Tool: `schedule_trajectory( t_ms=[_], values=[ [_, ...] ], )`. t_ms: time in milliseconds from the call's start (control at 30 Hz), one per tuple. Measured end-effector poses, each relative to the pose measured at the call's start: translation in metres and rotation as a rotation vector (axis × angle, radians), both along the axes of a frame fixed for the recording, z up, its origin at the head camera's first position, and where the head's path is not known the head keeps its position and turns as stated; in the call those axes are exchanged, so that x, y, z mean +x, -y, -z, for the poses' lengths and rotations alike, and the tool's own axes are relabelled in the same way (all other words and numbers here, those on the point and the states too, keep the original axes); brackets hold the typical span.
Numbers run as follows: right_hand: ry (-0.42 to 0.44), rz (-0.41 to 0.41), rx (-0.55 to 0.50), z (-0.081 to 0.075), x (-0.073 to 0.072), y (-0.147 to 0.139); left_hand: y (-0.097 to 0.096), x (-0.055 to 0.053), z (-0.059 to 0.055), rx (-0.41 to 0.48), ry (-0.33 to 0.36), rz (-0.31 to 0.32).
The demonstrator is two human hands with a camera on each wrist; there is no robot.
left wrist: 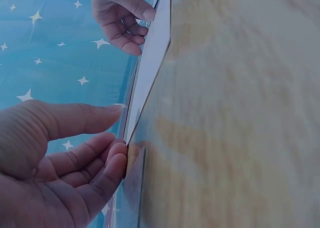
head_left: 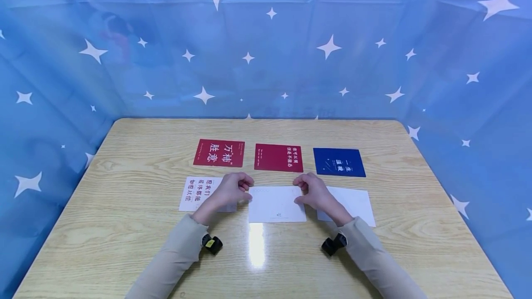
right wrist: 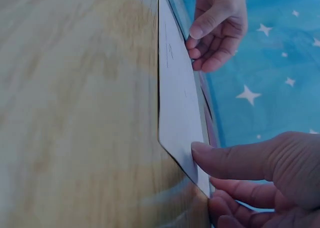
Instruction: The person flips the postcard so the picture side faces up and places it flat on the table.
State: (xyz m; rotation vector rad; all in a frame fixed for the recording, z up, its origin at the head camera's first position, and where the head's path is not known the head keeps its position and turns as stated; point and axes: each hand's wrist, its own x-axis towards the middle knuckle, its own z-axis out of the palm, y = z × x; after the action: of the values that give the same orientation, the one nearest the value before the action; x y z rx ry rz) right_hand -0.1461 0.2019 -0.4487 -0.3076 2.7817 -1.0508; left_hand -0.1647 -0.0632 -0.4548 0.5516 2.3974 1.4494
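A white postcard [head_left: 276, 206] with a small green mark near its lower edge lies between both hands on the wooden table. My right hand [head_left: 314, 193] holds its right end: the thumb [right wrist: 205, 155] is on the white face and the other fingers are at the corner. At the left end is my left hand [head_left: 230, 190], its fingertips right at the card's corner and its thumb [left wrist: 95, 119] raised apart from them. Below my left hand, partly hidden, lies a white card with dark lettering [head_left: 195, 193]. Another plain white card [head_left: 353, 204] lies partly under my right forearm.
Behind the hands, a row holds a red card [head_left: 219, 153], a second red card [head_left: 278, 158] and a blue card [head_left: 339, 162], all with white lettering. A blue cloth with white stars [head_left: 266, 59] hangs around the table [head_left: 124, 225].
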Motion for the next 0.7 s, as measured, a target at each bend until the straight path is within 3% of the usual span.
schedule_trajectory(
  t_ms=[700],
  values=[
    [0.103,-0.103,0.074,-0.005,-0.014,0.002,-0.001,0.0,-0.001,-0.001,0.012,-0.003]
  ],
)
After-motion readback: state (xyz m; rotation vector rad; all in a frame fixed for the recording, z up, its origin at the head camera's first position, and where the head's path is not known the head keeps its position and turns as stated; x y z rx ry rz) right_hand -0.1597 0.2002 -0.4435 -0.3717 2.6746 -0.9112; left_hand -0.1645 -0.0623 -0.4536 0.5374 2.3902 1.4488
